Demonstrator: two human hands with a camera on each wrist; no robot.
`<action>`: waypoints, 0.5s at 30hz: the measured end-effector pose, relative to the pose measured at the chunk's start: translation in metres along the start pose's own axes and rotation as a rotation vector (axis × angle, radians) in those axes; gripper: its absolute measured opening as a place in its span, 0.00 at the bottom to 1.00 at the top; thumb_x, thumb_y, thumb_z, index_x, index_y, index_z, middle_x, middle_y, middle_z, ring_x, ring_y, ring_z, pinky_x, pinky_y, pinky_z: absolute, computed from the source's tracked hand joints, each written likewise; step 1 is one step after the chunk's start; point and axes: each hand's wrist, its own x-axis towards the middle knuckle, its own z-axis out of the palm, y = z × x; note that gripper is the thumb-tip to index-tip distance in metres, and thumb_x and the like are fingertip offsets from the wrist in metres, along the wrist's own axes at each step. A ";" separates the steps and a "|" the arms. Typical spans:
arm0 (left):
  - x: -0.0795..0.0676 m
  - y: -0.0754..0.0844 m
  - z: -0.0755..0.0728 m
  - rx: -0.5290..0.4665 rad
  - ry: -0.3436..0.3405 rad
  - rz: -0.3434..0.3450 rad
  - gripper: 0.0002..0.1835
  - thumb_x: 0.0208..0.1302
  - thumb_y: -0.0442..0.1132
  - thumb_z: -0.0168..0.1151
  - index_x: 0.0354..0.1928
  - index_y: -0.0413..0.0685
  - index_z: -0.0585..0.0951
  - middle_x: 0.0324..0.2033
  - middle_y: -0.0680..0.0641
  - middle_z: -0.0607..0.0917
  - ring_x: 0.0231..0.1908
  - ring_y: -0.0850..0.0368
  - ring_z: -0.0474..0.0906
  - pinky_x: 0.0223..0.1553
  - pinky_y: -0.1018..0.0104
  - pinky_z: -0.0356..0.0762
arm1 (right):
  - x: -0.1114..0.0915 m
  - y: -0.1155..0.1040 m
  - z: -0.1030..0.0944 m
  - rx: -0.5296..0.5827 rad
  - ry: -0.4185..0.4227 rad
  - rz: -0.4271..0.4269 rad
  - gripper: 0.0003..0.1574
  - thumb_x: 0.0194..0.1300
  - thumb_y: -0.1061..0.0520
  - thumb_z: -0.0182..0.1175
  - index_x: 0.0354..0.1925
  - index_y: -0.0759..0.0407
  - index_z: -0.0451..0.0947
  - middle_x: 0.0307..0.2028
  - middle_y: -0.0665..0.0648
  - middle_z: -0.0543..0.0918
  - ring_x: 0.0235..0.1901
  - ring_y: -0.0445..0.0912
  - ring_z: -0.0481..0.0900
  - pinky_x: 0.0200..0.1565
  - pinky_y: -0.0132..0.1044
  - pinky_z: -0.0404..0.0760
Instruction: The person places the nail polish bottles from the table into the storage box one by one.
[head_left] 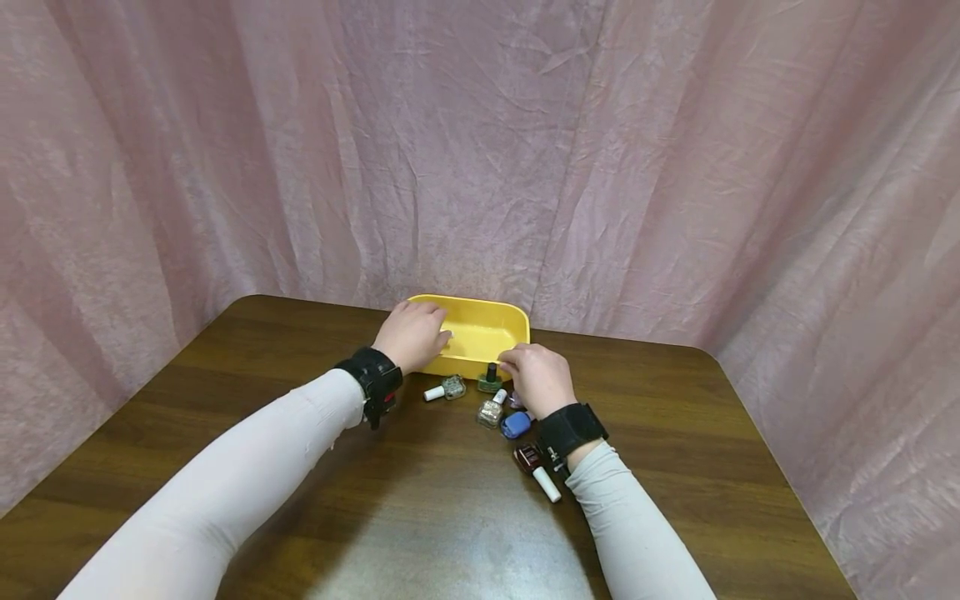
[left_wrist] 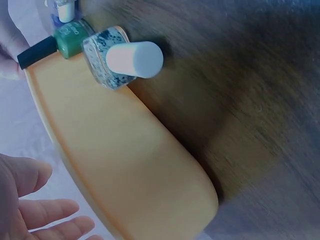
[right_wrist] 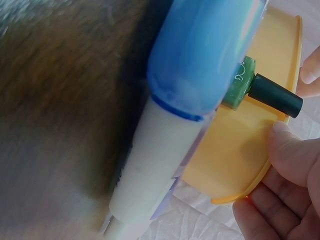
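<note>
A yellow plastic tray [head_left: 480,340] stands at the table's back edge. My left hand [head_left: 411,335] is over its left end, fingers loosely extended past the rim in the left wrist view and holding nothing visible. At the near right corner, my right hand [head_left: 538,377] pinches the rim, thumb [right_wrist: 287,145] on the near side and fingers beyond it. Upright against the tray's front wall is a green nail polish bottle [head_left: 490,380] with a black cap. A speckled bottle [head_left: 453,387] with a white cap lies left of it.
In front of the tray lie a glittery nail polish bottle [head_left: 490,412], a blue one [head_left: 515,425] and a purple one [head_left: 515,400], partly hidden. Under my right wrist is a dark red bottle [head_left: 528,457] with a white cap. A pink curtain [head_left: 480,150] hangs behind the wooden table [head_left: 420,500].
</note>
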 end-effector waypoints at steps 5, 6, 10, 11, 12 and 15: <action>-0.003 0.002 -0.001 -0.006 0.012 0.007 0.23 0.83 0.47 0.61 0.69 0.38 0.82 0.66 0.38 0.85 0.69 0.38 0.78 0.79 0.39 0.62 | 0.000 -0.001 -0.001 0.000 0.003 0.002 0.05 0.73 0.56 0.74 0.45 0.52 0.94 0.39 0.52 0.92 0.40 0.51 0.89 0.43 0.51 0.88; -0.004 0.002 -0.001 -0.008 0.020 0.013 0.23 0.83 0.47 0.61 0.68 0.38 0.83 0.66 0.38 0.85 0.69 0.37 0.79 0.79 0.40 0.62 | 0.000 0.000 -0.001 0.000 0.003 0.002 0.05 0.73 0.56 0.74 0.45 0.52 0.94 0.39 0.52 0.92 0.40 0.51 0.89 0.43 0.51 0.88; -0.009 0.002 -0.001 -0.029 0.063 0.036 0.22 0.82 0.46 0.64 0.66 0.37 0.83 0.64 0.37 0.86 0.68 0.36 0.80 0.78 0.40 0.63 | 0.000 0.000 0.000 0.001 0.005 0.001 0.04 0.73 0.56 0.74 0.44 0.52 0.94 0.38 0.51 0.92 0.40 0.50 0.89 0.42 0.51 0.87; -0.011 0.002 -0.002 -0.035 0.075 0.042 0.22 0.82 0.46 0.64 0.66 0.37 0.84 0.64 0.37 0.86 0.67 0.36 0.80 0.78 0.40 0.64 | 0.000 0.000 0.000 0.001 0.004 0.001 0.04 0.73 0.57 0.74 0.44 0.52 0.94 0.38 0.51 0.92 0.40 0.50 0.89 0.42 0.51 0.87; -0.013 0.002 -0.002 -0.040 0.087 0.048 0.22 0.81 0.45 0.65 0.65 0.36 0.84 0.64 0.37 0.86 0.67 0.36 0.80 0.78 0.40 0.65 | 0.000 0.000 0.000 0.001 0.004 0.000 0.04 0.73 0.57 0.74 0.44 0.52 0.94 0.38 0.51 0.92 0.40 0.50 0.89 0.42 0.51 0.87; -0.018 0.002 -0.003 -0.052 0.122 0.071 0.22 0.80 0.45 0.66 0.64 0.35 0.84 0.63 0.36 0.87 0.66 0.36 0.81 0.76 0.40 0.67 | 0.000 0.000 0.000 -0.002 0.003 0.000 0.04 0.73 0.57 0.74 0.44 0.52 0.94 0.39 0.51 0.92 0.40 0.50 0.89 0.42 0.51 0.87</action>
